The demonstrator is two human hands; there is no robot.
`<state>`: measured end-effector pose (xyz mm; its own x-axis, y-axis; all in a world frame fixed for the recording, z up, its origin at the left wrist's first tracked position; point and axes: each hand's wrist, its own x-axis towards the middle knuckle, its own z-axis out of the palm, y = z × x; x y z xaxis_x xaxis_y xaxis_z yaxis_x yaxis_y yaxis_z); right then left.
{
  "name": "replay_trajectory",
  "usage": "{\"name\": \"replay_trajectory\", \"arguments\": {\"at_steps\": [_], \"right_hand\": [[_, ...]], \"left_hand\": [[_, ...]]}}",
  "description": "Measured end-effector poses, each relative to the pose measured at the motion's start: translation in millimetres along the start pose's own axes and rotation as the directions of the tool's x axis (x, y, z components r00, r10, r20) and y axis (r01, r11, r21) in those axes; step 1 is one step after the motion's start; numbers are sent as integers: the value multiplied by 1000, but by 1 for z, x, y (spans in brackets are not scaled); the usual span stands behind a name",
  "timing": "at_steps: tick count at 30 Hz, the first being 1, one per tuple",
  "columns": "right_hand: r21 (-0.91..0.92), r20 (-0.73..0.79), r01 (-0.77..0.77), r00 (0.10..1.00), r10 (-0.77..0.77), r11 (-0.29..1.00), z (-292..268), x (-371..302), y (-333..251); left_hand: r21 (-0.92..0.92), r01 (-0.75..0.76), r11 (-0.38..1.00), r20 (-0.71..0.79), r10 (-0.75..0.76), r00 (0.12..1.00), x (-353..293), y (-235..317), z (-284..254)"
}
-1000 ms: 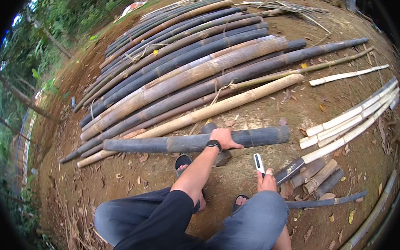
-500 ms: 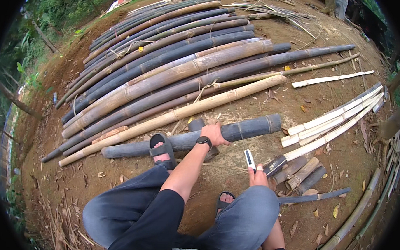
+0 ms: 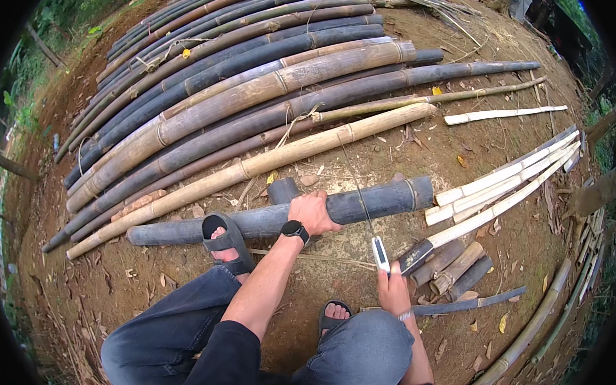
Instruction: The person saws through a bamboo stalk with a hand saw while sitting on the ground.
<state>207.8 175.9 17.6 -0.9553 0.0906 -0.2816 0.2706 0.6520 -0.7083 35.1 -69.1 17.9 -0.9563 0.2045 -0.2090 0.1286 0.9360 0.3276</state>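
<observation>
A dark bamboo pole [image 3: 384,202] lies crosswise before me, propped on a short dark bamboo piece [image 3: 282,190]. My left hand [image 3: 312,212] grips the pole near its middle, thumb pointing right. My left sandalled foot [image 3: 226,244] presses on the same pole, left of that hand. In my right hand [image 3: 394,291] is a handsaw [image 3: 381,254], held by its white and dark handle. Its thin blade reaches away across the pole, right of my left hand. Whether the teeth have cut into the bamboo I cannot tell.
Many long bamboo poles [image 3: 208,107] lie side by side beyond, with a pale pole [image 3: 268,161] nearest. Split pale strips [image 3: 507,178] rest at the right. Short bamboo offcuts [image 3: 450,270] and a dark strip [image 3: 469,302] lie by my right hand.
The view has shifted, so the poles sit further left and higher. The saw blade now shows clearly across the pole. My left hand stays on the pole and my right keeps the handle.
</observation>
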Motion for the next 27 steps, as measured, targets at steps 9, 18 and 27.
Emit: {"name": "replay_trajectory", "arguments": {"at_steps": [9, 18, 27], "right_hand": [[28, 51, -75, 996, 73, 997, -7, -2, -26], [-25, -4, -100, 995, 100, 995, -13, -13, -21], [-54, 0, -63, 998, 63, 997, -25, -21, -26]], "left_hand": [[-15, -6, 1000, -48, 5, 999, -4, -8, -1], [-27, -62, 998, -137, 58, 989, 4, -5, 17], [-22, -42, 999, -140, 38, 989, 8, -4, 15]]}}
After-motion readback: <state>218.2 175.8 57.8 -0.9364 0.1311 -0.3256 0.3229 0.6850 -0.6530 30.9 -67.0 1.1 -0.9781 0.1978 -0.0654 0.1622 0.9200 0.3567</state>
